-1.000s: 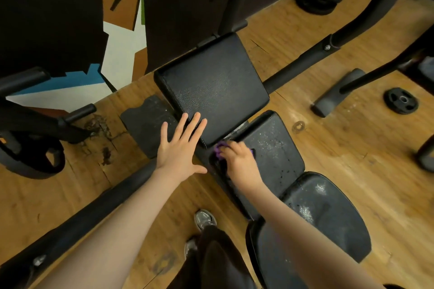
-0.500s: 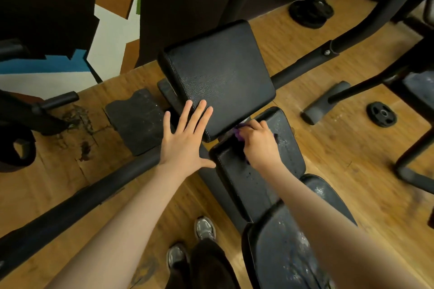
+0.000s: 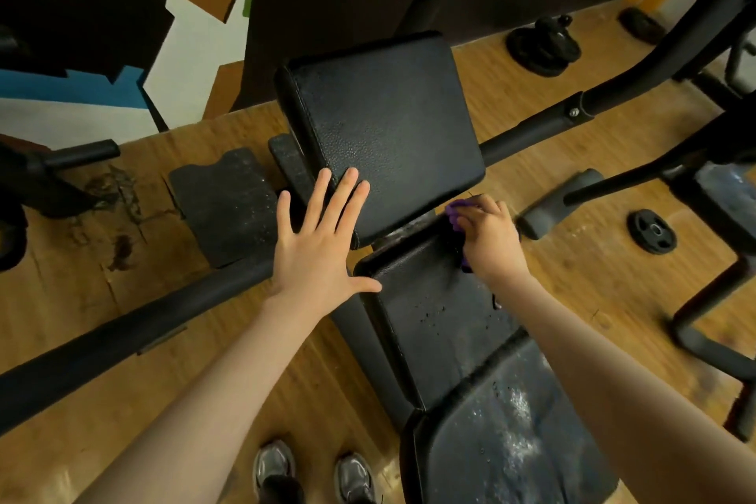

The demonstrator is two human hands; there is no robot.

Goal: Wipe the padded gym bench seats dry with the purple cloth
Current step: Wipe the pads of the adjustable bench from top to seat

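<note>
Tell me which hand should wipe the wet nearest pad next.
Right. The right hand already grips the purple cloth on the middle pad, adjoining the wet nearest pad. The left hand is open, cloth-free, over the top pad.

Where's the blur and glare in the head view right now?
Head view: motion smear along the right edge, at the weight plate and nearby frame; right hand on the purple cloth soft; glare off wet droplets on the near pad; wide-angle bending at borders.

wooden floor [image 3: 532, 127] | gym bench [image 3: 442, 323], weight plate [image 3: 653, 231], shoes [image 3: 273, 466]
</note>
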